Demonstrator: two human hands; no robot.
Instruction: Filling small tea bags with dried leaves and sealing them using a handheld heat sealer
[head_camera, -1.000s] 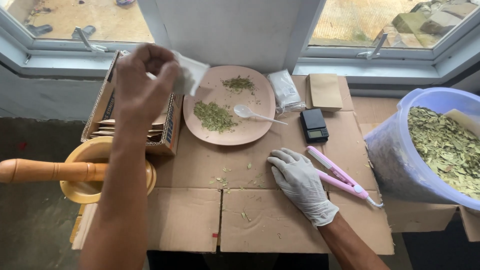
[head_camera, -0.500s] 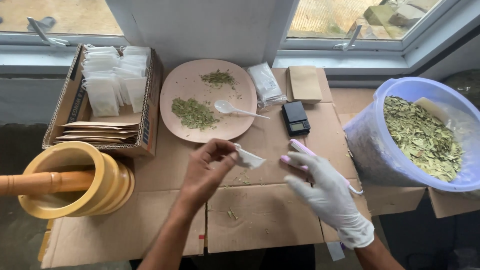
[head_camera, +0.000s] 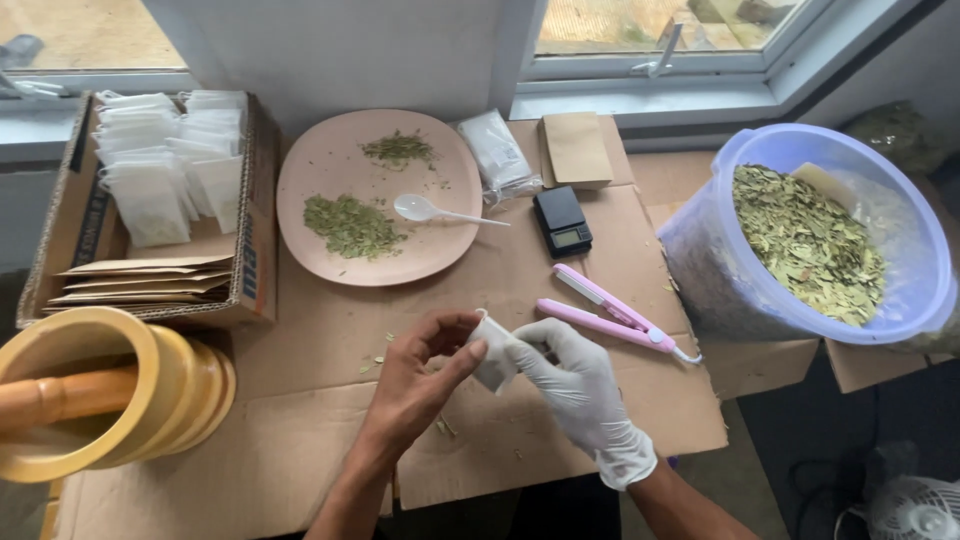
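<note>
My bare left hand (head_camera: 425, 365) and gloved right hand (head_camera: 570, 375), fingers of both pinched on a small white filter bag (head_camera: 493, 357); pink plate (head_camera: 330, 170) of crushed leaves beyond

One camera only, on my head. Looks steep down at cardboard table (head_camera: 330, 330) in front of me, windows (head_camera: 650, 30) at far top edge. My hands sit near, low in middle. Wooden bowl (head_camera: 90, 390) cut off at left, leaf tub (head_camera: 800, 240) at right. No second view to share.
</note>
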